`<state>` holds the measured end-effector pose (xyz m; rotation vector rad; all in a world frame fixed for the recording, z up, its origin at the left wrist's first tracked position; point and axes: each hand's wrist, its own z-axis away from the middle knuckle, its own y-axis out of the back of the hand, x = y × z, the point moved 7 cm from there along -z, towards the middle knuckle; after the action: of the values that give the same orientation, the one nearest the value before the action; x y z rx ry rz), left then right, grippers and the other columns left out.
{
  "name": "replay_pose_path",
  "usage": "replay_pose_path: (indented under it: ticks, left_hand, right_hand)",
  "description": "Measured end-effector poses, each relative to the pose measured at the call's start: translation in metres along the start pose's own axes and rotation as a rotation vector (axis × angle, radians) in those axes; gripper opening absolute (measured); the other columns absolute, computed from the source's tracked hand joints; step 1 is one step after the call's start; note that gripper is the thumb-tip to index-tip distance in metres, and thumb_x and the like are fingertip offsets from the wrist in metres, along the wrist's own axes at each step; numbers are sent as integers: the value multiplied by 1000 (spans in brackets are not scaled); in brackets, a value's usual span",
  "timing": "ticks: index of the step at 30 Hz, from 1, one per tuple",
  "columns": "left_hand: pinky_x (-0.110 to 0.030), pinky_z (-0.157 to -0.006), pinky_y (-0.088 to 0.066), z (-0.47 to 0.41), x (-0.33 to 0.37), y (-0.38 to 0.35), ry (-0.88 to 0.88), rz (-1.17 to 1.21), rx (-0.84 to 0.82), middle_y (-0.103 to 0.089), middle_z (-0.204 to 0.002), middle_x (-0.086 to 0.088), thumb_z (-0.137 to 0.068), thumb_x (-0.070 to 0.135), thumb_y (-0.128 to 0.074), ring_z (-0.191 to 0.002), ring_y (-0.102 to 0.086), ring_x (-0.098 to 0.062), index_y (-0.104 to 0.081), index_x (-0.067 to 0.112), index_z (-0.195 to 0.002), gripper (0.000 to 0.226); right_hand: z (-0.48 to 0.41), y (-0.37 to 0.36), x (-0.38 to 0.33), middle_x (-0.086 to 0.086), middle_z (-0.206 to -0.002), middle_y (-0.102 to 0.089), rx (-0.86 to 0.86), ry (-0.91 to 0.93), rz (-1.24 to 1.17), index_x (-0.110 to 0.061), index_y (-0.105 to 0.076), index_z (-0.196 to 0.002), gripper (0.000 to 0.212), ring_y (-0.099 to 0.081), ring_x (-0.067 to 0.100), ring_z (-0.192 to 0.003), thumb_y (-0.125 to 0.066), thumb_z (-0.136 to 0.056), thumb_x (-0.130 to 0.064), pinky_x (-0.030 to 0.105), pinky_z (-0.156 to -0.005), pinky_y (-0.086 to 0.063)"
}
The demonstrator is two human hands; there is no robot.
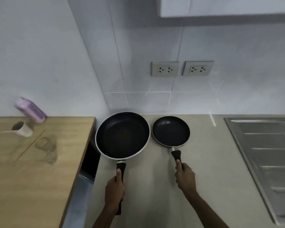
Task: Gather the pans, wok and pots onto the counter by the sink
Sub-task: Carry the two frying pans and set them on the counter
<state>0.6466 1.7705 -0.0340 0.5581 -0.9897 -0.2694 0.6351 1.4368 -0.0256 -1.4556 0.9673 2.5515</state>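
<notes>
Left hand (114,190) clamps the big pan (123,135) handle, right hand (185,176) the small pan (171,131); both probably landing on the counter (204,162). Release next.

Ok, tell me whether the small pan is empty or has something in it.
Empty. The small pan sits upright on the counter, its dark inside bare; the right hand grips its handle.

- The left hand (114,189) is closed in a fist, its thumb laid straight forward along the top.
- The right hand (185,176) is likewise closed, thumb forward.
- Both forearms are stretched forward, bare.
</notes>
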Motion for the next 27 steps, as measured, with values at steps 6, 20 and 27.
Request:
replay_pose_path:
  ticks: [6, 20, 27]
  left_hand:
    - [-24, -43, -38, -18, -8, 11, -21, -26, -39, -51, -44, 0, -104, 56, -30, -33, -48, -11, -58, 11, -58, 70]
    - [-26, -41, -35, -53, -3, 10, 29, 61, -118, -48, -42, -2, -104, 58, -32, -35, -44, -18, -55, 9, -58, 70]
    - [-26, -41, -34, -57, -7, 6, 46, 90, -145, -47, -38, -3, -104, 58, -32, -32, -42, -19, -50, 11, -51, 73]
  right_hand:
    - [7, -31, -6, 8, -62, -66, 42, -45, -17, -13, -63, -75, 49, -63, 25, -53, -44, -101, -50, 40, -54, -53]
    - [-4, -54, -18, 8, -65, -66, 31, -105, -6, -12, -62, -82, 47, -61, 21, -50, -41, -104, -47, 26, -39, -45]
    - [-21, -61, -24, 9, -68, -66, 5, -118, -5, -11, -62, -85, 46, -58, 22, -50, -41, -104, -48, 27, -40, -43]
